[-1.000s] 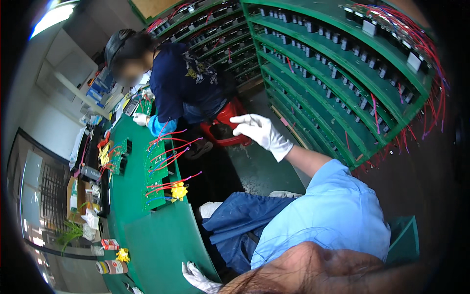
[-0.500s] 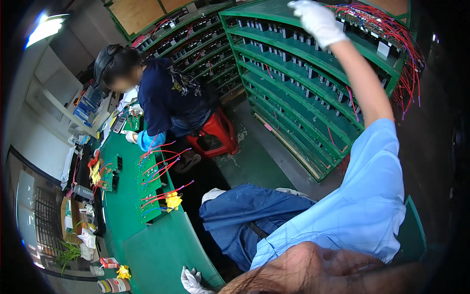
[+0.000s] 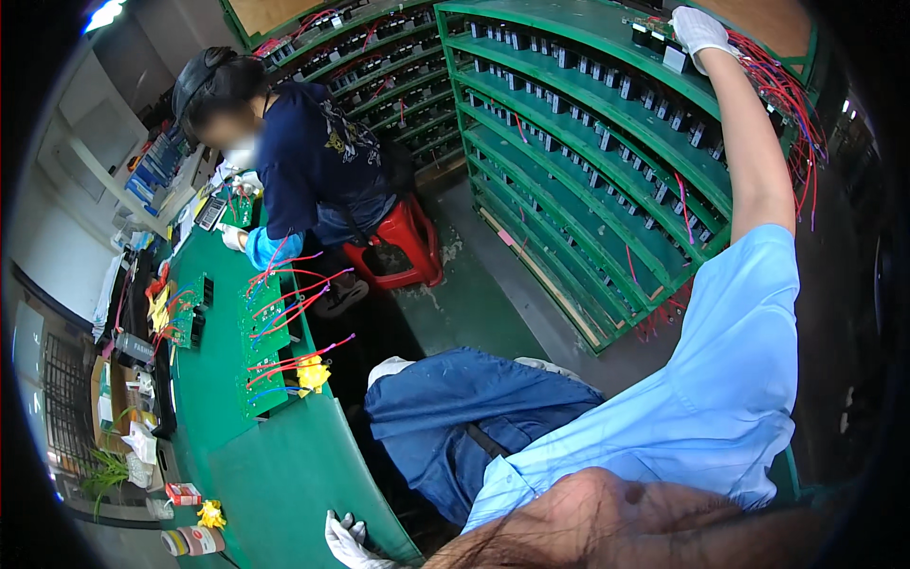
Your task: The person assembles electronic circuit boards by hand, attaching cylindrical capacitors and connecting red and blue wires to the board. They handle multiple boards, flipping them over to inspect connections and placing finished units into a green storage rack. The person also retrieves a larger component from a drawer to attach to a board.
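Observation:
My right hand (image 3: 702, 36), in a white glove, reaches to the top of the green shelf rack (image 3: 569, 28). It is at a row of circuit boards (image 3: 652, 34) with black and white parts and bundles of red wires (image 3: 773, 76). Its fingers are partly hidden, and I cannot tell whether they grip a board. My left hand (image 3: 349, 539), gloved too, rests near the front edge of the green bench (image 3: 294, 474) with fingers a little bent and apart, holding nothing. Further along the bench, green circuit boards (image 3: 268, 327) lie with red and blue wires sticking up.
A co-worker (image 3: 318, 156) sits on a red stool (image 3: 408, 247), gloved hands at a board on the bench. Yellow crumpled pieces (image 3: 313, 374), tape rolls (image 3: 194, 541) and a small red-and-white box (image 3: 183, 494) lie on the bench. Lower shelves hold rows of black parts.
My right hand has moved right, from above the shelf rack's top to the wired boards there. The view has shifted slightly; my left hand stays on the bench.

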Motion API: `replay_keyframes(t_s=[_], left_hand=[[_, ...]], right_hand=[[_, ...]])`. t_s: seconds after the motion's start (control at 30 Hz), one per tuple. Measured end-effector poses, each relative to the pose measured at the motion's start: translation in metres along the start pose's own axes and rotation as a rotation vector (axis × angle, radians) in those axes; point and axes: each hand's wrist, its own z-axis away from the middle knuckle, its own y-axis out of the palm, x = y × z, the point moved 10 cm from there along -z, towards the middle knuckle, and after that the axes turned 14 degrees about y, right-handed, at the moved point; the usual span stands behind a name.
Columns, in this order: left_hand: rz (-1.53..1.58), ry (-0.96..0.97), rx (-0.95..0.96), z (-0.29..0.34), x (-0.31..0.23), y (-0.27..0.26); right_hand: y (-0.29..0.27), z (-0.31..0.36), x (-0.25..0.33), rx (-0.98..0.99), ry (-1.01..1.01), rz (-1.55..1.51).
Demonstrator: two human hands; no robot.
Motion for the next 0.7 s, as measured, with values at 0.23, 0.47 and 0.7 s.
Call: replay_keyframes(t_s=[0.23, 0.47, 0.7], left_hand=[[0.031, -0.006, -0.004, 0.0, -0.001, 0.004], [0.043, -0.014, -0.058, 0.012, -0.002, -0.006], [0.227, 0.077, -0.201, 0.012, -0.001, -0.011]], right_hand=[[-0.026, 0.015, -0.033, -0.102, 0.334, -0.582], [-0.121, 0.023, 0.008, -0.256, -0.032, -0.783], [-0.26, 0.125, 0.098, -0.517, -0.337, -1.038]])
